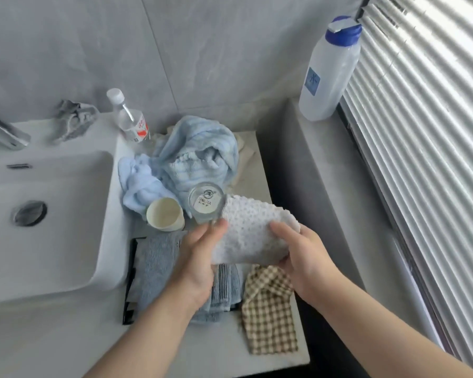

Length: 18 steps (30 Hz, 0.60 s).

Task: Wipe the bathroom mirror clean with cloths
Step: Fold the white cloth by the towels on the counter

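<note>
Here, left hand (200, 257) and right hand (303, 260) grip a white cloth (249, 230) beside a clear glass (205, 203).

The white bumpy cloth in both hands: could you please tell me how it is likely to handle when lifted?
The white bumpy cloth is probably floppy: it curves and sags between the left hand and the right hand. It looks thin, so it is likely light. Its raised dots should keep it from slipping.

Looks like a home bathroom: a white sink (52, 214) with faucet (3, 133) is set against grey tiled wall (175, 50), towels (197, 156) piled alongside.
</note>
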Motion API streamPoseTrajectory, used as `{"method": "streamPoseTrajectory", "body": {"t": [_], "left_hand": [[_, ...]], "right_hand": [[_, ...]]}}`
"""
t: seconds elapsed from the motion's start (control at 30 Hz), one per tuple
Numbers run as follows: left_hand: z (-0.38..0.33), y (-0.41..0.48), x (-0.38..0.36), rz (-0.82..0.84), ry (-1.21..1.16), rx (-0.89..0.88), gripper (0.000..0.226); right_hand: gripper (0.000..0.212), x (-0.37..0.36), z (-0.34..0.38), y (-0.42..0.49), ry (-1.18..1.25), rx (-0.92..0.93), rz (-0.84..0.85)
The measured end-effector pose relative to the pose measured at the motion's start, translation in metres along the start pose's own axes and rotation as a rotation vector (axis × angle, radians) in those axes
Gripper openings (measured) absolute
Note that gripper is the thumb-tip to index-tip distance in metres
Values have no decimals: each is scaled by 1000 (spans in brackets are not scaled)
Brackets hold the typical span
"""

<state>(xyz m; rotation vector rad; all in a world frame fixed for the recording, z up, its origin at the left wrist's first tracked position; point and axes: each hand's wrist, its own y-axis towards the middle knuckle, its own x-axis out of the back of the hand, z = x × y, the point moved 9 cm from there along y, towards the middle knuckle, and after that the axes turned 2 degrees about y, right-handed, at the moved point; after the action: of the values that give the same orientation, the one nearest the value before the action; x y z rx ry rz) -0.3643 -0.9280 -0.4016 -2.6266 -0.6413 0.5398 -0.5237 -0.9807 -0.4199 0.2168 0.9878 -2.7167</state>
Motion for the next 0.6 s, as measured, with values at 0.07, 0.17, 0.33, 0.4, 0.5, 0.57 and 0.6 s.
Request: {"method": "streamPoseTrajectory", "body": {"t": [0.07,0.17,0.33,0.4,0.5,0.57,0.6], "left_hand": [[13,-6,8,25,142,14,16],[30,-16,19,15,152,71,17],[52,-28,40,-29,40,161,10],[57,-29,54,-48,35,146,11],[67,-31,74,-71,16,143,7],[72,-34,81,-77,-17,135,18],[73,-36,82,-71,-44,126,22]], "right_hand": [[22,0,3,-8,27,20,44],[25,-6,0,-19,-58,45,166],[30,-6,-29,-22,-201,9,181],[20,-6,-38,-20,-177,-18,145],[16,-11,-46,-16,-171,-49,127],[16,-18,-51,-15,-176,-56,139],[16,-20,-54,-15,-163,-60,147]]}}
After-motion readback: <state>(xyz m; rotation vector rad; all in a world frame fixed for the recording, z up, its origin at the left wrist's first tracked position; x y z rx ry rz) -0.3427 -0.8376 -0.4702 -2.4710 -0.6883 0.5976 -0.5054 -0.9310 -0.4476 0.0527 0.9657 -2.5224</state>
